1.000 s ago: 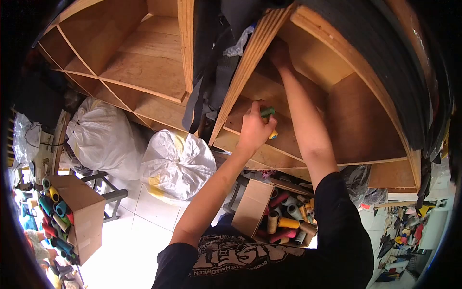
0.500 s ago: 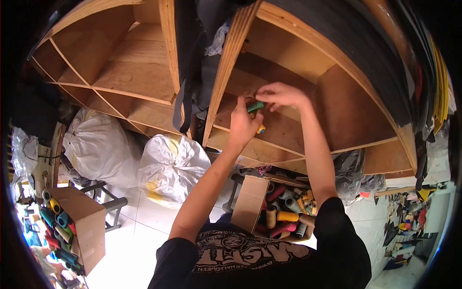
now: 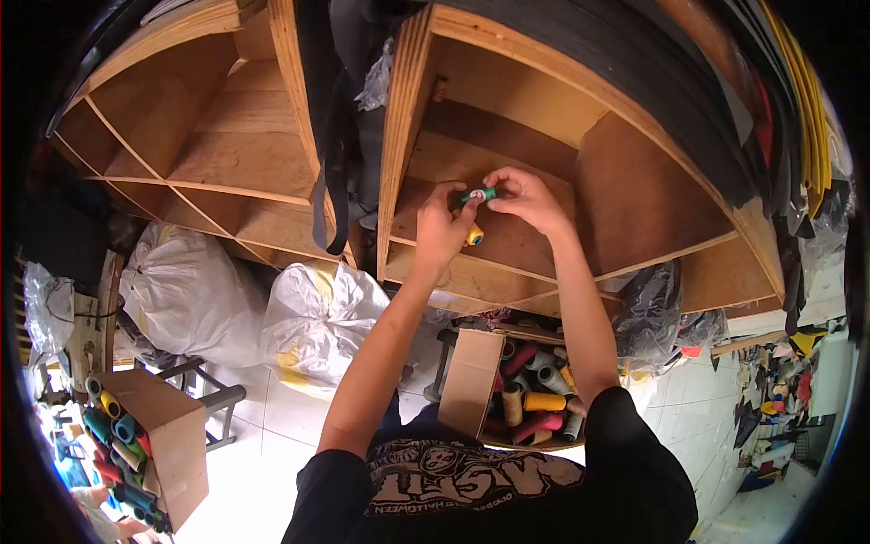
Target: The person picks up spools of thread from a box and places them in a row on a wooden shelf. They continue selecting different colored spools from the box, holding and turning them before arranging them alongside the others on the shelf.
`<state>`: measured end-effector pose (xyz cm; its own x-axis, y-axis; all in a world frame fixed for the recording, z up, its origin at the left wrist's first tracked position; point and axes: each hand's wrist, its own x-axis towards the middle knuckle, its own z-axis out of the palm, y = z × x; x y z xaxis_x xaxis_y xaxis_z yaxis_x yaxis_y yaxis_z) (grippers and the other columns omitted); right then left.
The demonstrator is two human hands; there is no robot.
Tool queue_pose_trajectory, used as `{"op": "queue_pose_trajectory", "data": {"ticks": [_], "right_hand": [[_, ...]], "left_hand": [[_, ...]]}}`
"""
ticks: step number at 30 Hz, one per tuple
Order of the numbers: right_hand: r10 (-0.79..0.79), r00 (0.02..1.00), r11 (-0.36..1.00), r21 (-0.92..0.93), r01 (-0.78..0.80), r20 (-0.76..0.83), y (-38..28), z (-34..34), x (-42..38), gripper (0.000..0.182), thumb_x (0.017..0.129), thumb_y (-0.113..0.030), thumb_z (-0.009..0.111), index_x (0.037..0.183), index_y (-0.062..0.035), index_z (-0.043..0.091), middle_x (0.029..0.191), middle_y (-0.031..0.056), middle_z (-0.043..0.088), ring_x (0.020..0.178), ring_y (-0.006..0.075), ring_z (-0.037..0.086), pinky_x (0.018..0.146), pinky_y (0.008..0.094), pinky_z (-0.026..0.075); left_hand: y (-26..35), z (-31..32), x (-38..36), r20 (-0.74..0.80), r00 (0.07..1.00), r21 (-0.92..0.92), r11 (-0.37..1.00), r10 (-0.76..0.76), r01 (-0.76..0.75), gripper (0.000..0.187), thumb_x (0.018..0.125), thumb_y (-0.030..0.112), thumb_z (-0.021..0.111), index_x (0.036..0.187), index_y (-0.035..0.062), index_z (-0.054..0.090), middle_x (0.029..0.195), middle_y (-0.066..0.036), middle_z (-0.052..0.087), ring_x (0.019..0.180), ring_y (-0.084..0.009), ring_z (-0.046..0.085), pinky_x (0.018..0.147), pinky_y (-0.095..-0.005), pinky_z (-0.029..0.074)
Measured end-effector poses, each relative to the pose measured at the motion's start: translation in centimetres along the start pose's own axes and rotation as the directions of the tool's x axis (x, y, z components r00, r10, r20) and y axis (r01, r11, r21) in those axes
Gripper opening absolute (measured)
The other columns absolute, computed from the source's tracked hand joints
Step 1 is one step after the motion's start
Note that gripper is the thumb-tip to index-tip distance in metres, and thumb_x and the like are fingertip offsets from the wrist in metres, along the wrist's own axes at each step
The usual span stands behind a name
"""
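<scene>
Both hands meet in front of a wooden shelf compartment. A small green thread spool [image 3: 487, 194] with a white label lies across between them. My left hand [image 3: 441, 228] is closed around its left end. A yellow thread spool [image 3: 475, 236] pokes out below the thumb of that same hand. My right hand [image 3: 530, 203] pinches the green spool's right end between thumb and fingers. The palm side of my left hand is hidden.
The wooden shelf [image 3: 507, 263] spans the front; a small brown spool [image 3: 439, 88] stands inside it. Below sits a cardboard box [image 3: 471, 376] of thread cones, with another spool box [image 3: 168, 444] at left. White sacks [image 3: 322, 317] stand on the floor. Black sheets [image 3: 598, 54] hang over the shelf top.
My right hand has come in and gripped the green spool, which was in my left hand alone. The spool has turned, so its white label shows. The view has shifted slightly.
</scene>
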<state>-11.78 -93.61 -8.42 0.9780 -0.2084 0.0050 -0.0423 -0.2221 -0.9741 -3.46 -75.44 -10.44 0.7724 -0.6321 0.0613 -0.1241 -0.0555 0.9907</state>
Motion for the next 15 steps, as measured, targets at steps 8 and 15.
{"op": "queue_pose_trajectory", "data": {"ticks": [8,15], "right_hand": [[0.082,0.994,0.982,-0.178,-0.067,0.078,-0.8,-0.1,-0.2,0.048,0.080,-0.008,0.071,0.125,-0.0036,0.053,0.105,0.0072,0.061,0.098,0.0148,0.058,0.086,0.0261,0.047],[0.299,0.945,0.954,0.040,-0.296,-0.135,-2.2,1.3,-0.1,0.035,0.083,-0.017,0.070,0.113,-0.0014,0.060,0.101,0.0076,0.063,0.095,0.0150,0.060,0.081,0.0286,0.050]], "left_hand": [[-2.3,1.1,0.7,-0.141,0.923,-0.034,0.930,0.357,-0.365,0.037,0.082,0.011,0.069,0.114,-0.0007,0.055,0.105,-0.016,0.066,0.077,-0.0126,0.065,0.059,-0.0244,0.049],[-1.1,0.7,-0.1,-0.173,0.946,-0.133,0.945,0.273,-0.297,0.057,0.081,0.003,0.068,0.132,0.0027,0.042,0.106,-0.010,0.064,0.078,-0.0112,0.061,0.060,-0.0232,0.049]]}}
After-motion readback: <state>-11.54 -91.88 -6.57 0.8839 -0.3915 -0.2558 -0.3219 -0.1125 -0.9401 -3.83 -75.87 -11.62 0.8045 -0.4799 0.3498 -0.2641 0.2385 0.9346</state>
